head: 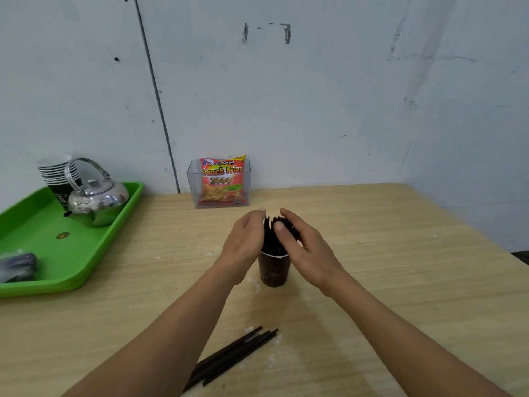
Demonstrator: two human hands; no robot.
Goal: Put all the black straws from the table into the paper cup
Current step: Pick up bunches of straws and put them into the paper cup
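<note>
A dark brown paper cup stands upright mid-table with a bundle of black straws sticking out of its top. My left hand presses against the bundle's left side, fingers curved. My right hand wraps the bundle from the right, thumb laid across the straw tops. Both hands hide part of the bundle. Several more black straws lie loose on the table near me, between my forearms, pointing diagonally up to the right.
A green tray at the left holds a metal kettle, a stack of paper cups and a dark wrapped bundle. A clear box with a red snack bag stands by the back wall.
</note>
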